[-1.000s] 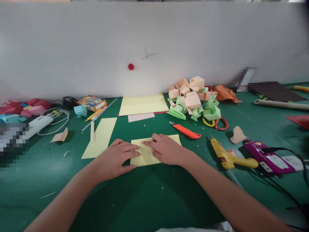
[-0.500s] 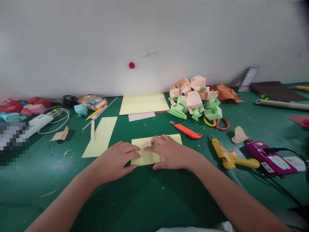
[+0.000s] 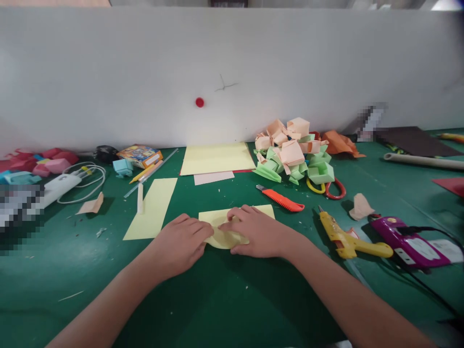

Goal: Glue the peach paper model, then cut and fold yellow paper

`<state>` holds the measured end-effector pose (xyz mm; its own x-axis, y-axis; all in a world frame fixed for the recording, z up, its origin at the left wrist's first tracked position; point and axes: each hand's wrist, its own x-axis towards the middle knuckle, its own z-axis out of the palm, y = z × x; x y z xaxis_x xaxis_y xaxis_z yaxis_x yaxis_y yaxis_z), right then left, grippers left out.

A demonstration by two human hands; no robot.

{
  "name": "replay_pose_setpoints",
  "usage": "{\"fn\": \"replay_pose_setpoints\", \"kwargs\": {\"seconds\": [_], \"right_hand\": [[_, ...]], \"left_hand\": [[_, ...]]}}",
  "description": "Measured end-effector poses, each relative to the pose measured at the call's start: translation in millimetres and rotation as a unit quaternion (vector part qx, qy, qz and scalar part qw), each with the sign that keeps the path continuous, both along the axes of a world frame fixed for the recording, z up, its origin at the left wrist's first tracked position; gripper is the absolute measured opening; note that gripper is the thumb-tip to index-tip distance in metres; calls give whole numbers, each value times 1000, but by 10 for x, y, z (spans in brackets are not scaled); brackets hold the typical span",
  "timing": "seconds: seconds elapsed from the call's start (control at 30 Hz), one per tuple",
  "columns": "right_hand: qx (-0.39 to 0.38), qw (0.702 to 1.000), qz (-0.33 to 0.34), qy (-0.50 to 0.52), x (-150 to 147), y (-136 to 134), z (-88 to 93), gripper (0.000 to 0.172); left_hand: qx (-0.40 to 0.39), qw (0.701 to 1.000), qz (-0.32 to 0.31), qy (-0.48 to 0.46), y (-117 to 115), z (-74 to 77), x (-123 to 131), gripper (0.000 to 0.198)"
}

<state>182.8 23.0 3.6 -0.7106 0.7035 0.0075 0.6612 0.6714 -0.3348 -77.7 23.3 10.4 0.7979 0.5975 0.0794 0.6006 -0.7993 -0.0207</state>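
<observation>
Now – both hands pinch yellow paper (image 3: 232, 224) | left hand (image 3: 181, 244) curls near edge | right hand (image 3: 259, 232) presses – green table (image 3: 217, 299)

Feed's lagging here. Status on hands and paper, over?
Left hand and right hand both on the yellow paper, near edge lifted. Orange cutter just beyond, not touching.

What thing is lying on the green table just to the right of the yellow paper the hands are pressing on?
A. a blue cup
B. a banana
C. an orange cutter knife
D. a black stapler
C: an orange cutter knife lies on the green table just right of the yellow paper under both hands.
</observation>
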Motion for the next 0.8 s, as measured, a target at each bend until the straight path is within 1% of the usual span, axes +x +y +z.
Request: {"fn": "replay_pose_setpoints", "kwargs": {"seconds": [0.07, 0.17, 0.23, 0.33, 0.43, 0.5, 0.53, 0.6, 0.67, 0.8], "right_hand": [[13, 1000, 6, 8, -19, -8, 11, 53], [31, 999, 30, 19, -58, -20, 22, 34], [39, 998, 31, 32, -80, -22, 19, 26], [43, 996, -3, 80, -87, -13, -3, 25], [25, 989, -54, 137, -71, 4, -26, 26], [10, 984, -74, 160, -61, 13, -34, 25], [5, 983, -75, 167, -58, 15, -36, 25], [2, 982, -68, 176, -56, 14, -36, 25], [4, 982, -67, 178, -59, 7, -31, 25], [-4, 980, -95, 175, -64, -12, -4, 26]], "left_hand": [[13, 1000, 10, -11, 10, -19, 3, 27], [31, 999, 18, -29, 26, -42, 0, 29], [25, 998, 30, -45, 36, -51, -11, 29], [-6, 996, 53, -76, 43, -45, -47, 33], [-33, 992, 79, -96, 45, -10, -81, 41], [-39, 988, 94, -114, 49, 24, -87, 35], [-40, 986, 99, -127, 52, 41, -84, 31], [-42, 981, 103, -160, 59, 69, -71, 31], [-55, 972, 119, -196, 66, 86, -60, 31], [-107, 940, 197, -258, 82, 90, -64, 27]]}}
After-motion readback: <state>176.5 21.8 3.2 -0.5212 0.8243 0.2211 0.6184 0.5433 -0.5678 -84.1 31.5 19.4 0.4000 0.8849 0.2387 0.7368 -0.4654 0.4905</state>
